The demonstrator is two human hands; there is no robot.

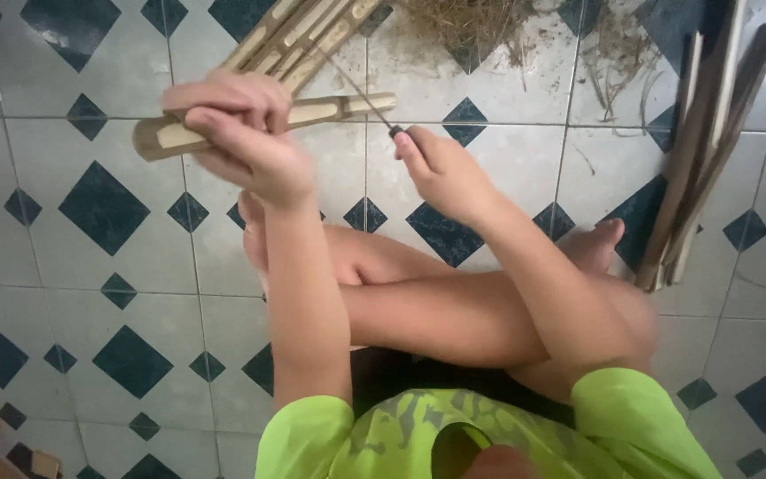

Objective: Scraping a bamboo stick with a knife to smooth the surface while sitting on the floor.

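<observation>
Bamboo strips [299,31] top centre, dry fibre pile [472,22] upper middle, dark slats [707,151] leaning at right edge, tiled floor [108,266] white with dark diamonds.

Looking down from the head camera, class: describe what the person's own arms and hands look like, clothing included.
Both arms are bare from the upper arm down. Short bright green sleeves cover only the shoulders. The left hand and right hand are bare: no gloves, rings, watch or bracelets visible.
</observation>
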